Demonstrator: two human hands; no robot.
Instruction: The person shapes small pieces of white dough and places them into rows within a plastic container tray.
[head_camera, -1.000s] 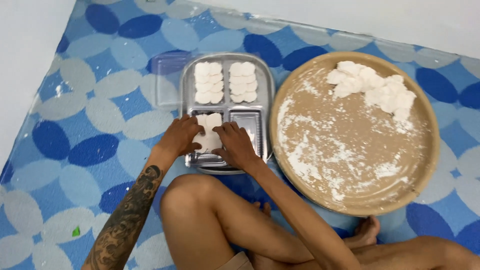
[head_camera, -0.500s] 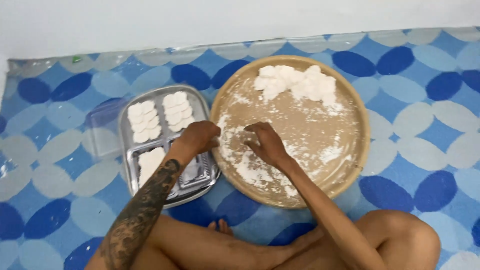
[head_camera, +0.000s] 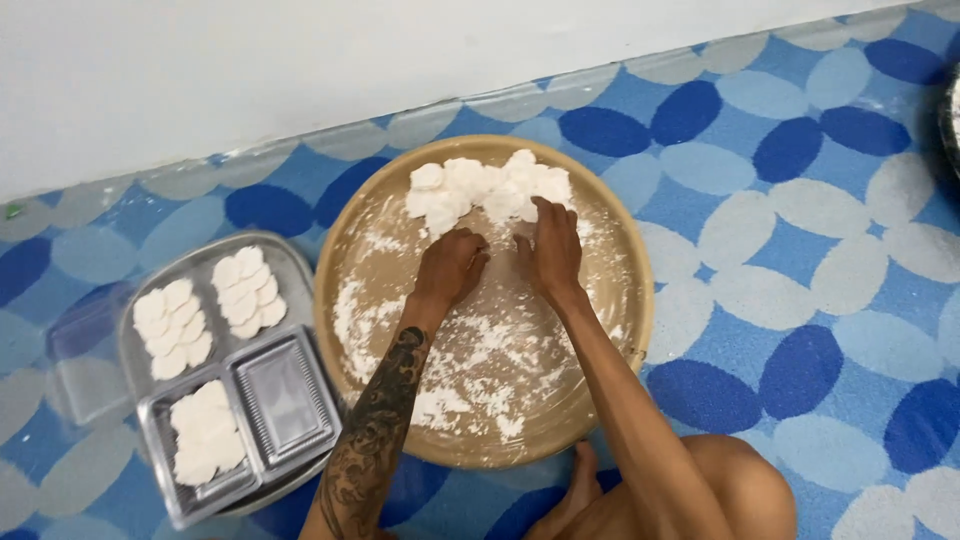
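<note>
A person seated on a blue-and-white patterned floor mat (head_camera: 800, 250) works over a round, flour-dusted tan tray (head_camera: 630, 300). At the tray's far side lies a heap of white dough pieces (head_camera: 480, 185); the right hand (head_camera: 550, 250) rests spread on its near edge, the left hand (head_camera: 450, 268) curls just short of it, neither visibly gripping. Left of the tray, a compartmented metal tray (head_camera: 135, 340) holds three filled sections; one clear plastic box (head_camera: 285, 400) sits empty. Judging by this, packing appears mostly done.
</note>
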